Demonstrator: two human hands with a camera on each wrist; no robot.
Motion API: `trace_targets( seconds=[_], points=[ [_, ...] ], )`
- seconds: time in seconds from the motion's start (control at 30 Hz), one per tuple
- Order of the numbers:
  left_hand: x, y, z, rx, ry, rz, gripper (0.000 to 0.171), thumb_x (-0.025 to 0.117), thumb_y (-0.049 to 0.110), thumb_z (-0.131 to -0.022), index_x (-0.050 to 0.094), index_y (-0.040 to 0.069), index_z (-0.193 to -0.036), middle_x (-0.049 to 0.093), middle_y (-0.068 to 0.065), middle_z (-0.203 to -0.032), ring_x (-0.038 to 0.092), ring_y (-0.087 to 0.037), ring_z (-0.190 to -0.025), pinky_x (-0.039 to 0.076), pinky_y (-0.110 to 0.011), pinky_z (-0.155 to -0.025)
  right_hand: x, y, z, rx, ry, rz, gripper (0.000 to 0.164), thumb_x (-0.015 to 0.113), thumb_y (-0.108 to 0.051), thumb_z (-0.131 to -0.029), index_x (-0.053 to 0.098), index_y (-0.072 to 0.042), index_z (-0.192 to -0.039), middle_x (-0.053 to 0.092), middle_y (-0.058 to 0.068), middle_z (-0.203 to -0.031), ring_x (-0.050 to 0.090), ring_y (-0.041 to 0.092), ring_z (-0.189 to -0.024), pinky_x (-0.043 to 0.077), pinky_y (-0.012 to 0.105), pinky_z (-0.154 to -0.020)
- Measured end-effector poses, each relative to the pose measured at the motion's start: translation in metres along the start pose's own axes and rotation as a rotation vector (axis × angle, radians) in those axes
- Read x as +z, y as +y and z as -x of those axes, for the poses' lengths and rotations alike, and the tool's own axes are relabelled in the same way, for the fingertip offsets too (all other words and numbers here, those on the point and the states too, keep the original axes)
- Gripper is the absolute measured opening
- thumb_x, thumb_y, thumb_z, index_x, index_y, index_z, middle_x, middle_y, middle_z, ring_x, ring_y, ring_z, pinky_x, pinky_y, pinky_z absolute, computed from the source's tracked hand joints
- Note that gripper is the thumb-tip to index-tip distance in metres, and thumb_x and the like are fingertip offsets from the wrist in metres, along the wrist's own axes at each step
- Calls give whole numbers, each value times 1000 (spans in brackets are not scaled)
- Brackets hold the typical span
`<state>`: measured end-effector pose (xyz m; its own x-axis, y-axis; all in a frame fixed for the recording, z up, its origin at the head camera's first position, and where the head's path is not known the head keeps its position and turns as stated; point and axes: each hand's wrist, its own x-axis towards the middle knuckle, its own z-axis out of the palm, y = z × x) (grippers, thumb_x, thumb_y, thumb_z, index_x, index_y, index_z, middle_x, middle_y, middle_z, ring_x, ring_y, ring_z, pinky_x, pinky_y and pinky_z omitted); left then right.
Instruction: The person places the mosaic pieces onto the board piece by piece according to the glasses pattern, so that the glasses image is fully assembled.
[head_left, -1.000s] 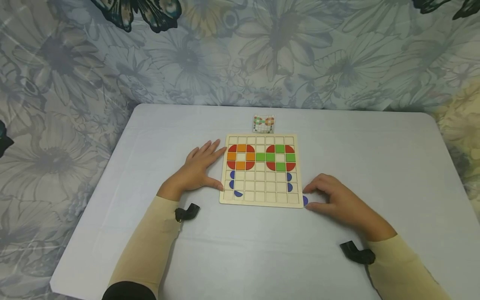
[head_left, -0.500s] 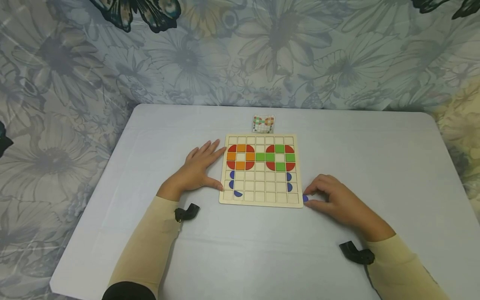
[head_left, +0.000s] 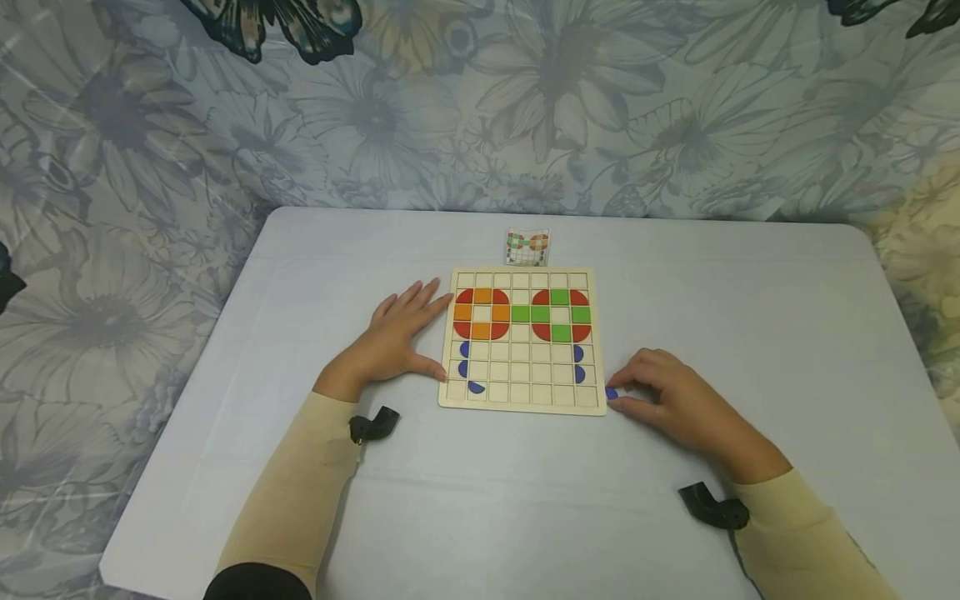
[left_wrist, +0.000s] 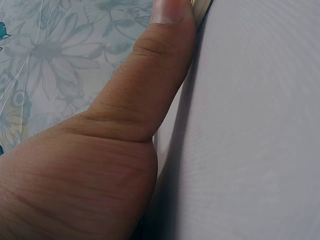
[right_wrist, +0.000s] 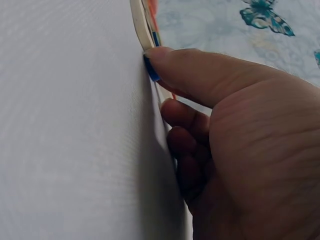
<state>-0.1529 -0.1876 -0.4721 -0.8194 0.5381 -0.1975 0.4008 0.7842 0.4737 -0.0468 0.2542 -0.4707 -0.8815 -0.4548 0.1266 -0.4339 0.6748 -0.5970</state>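
Observation:
A square wooden grid board lies mid-table, bearing red, orange and green shapes in two rings joined by a green bar. Blue half-circles sit in cells below, two on the right and several on the left. Just off the board's lower right edge, my right hand pinches a blue half-circle piece between thumb and fingertips; the fingers partly cover it. My left hand rests at the board's left side, fingers spread, with thumb and index tips at the edge. The left thumb fills much of the left wrist view.
Behind the board lies a small card printed with a similar coloured pattern. The white table has rounded corners and meets a flowered cloth backdrop at the back. Black wrist devices are strapped at both sleeves.
My right thumb and fingers have drawn together on the blue half-circle, which has shifted slightly away from me and turned. The left hand and the board have stayed put.

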Motion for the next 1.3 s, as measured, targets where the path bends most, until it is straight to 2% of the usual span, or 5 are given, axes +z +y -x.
trace_targets(
  seconds=[0.17,0.3,0.63,0.93,1.3],
  points=[
    [0,0,1,4,5,5,135,94,70,-70,24,25,-176,1,2,-182,-9,-20,-165,-5,-53,-130,2,1,0,-50,15,40,28,95,-7,-83,81,-18,-104,67,-15,-99,55,9,-91,53,31,-75],
    [0,0,1,0,4,6,135,94,69,-70,24,25,-176,1,3,-182,-9,-20,-165,-5,-53,-130,1,0,0,-45,21,60,27,96,-8,-83,80,-19,-103,64,-15,-93,53,9,-86,52,31,-71],
    [1,-1,0,4,7,8,135,94,71,-70,24,26,-176,0,3,-182,-9,-19,-165,-6,-53,-130,-4,4,1,-80,-24,14,30,95,-7,-83,82,-20,-106,65,-18,-99,54,7,-91,51,28,-77],
    [1,-2,0,8,6,7,136,94,71,-69,24,26,-177,0,3,-182,-10,-20,-165,-6,-53,-130,-2,1,1,-38,-7,46,27,95,-8,-84,78,-18,-103,60,-16,-91,53,9,-86,52,29,-70],
    [-1,2,1,3,6,13,135,95,69,-70,24,25,-176,1,3,-182,-9,-20,-165,-6,-52,-130,0,-7,1,-14,61,14,26,95,-8,-84,78,-18,-101,57,-16,-85,54,9,-81,50,28,-67]
  ],
)
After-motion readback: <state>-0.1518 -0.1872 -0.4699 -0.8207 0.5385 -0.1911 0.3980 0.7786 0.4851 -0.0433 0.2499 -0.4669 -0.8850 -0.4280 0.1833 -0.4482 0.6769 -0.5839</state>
